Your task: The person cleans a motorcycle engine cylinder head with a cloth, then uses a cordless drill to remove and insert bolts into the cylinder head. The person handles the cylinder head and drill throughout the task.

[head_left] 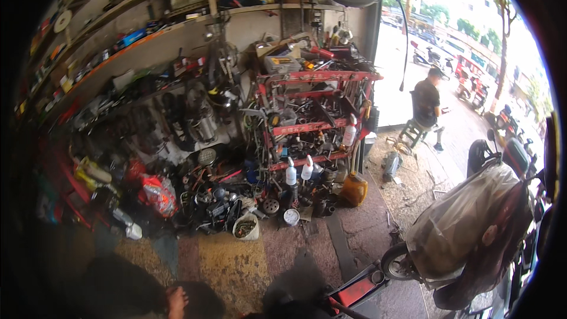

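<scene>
Low in the head view, my left hand (176, 300) is beside my dark-clothed leg, its fingers curled; whatever they may hold is hidden. My right hand does not show. A red floor jack (357, 283) with a handle lies at lower right, beside the front wheel (394, 263) of a scooter draped in a translucent cover (458, 218).
A red rack (319, 77) of tools stands ahead, with spray bottles (290, 172), an orange jug (353, 192) and a white bucket (245, 229) low down. Cluttered shelves (133, 35) line the left wall. A person (426, 97) sits at the open doorway, near parked scooters (469, 85).
</scene>
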### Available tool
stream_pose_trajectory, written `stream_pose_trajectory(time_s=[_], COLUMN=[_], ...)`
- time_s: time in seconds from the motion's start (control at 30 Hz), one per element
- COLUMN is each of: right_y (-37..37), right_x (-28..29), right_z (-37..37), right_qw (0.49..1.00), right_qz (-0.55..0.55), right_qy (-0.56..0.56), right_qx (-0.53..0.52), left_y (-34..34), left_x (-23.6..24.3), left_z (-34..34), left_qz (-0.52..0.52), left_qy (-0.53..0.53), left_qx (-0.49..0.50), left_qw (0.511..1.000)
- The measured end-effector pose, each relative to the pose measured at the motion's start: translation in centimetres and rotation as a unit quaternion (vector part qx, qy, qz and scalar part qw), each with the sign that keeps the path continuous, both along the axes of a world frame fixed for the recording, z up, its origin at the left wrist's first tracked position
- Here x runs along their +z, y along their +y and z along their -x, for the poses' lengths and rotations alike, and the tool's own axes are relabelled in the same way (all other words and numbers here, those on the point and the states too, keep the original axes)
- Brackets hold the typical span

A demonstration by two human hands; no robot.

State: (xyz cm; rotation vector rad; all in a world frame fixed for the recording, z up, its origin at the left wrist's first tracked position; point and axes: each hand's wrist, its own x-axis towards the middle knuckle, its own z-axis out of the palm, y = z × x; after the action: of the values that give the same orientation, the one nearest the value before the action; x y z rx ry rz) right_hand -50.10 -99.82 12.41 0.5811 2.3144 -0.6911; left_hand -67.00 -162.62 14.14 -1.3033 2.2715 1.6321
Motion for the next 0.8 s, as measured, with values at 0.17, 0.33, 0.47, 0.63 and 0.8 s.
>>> stream_pose_trajectory(time_s=[0.17,0.33,0.47,0.63,0.8], right_y=[0.7,2.5,4.6,7.1,8.8], right_x=[1.5,1.7,0.9,0.7,1.1], right_z=[7.4,16.9,24.1,30.5,33.5], right_qw=[0.999,0.998,0.998,0.996,0.992], right_qz=[0.012,0.018,0.007,-0.015,-0.020], right_qy=[0.031,0.053,0.043,-0.005,-0.040], right_qx=[-0.024,-0.024,-0.046,-0.090,-0.119], left_y=[15.0,29.6,40.2,48.7,52.5], left_x=[5.9,14.5,22.4,29.2,32.0], left_z=[17.4,37.7,51.7,65.6,73.0], left_qz=[-0.059,0.049,0.145,0.311,0.429], left_qy=[0.078,0.235,0.413,0.455,0.393], left_qx=[-0.269,-0.421,-0.480,-0.490,-0.528], left_qw=[0.958,0.875,0.760,0.676,0.619])
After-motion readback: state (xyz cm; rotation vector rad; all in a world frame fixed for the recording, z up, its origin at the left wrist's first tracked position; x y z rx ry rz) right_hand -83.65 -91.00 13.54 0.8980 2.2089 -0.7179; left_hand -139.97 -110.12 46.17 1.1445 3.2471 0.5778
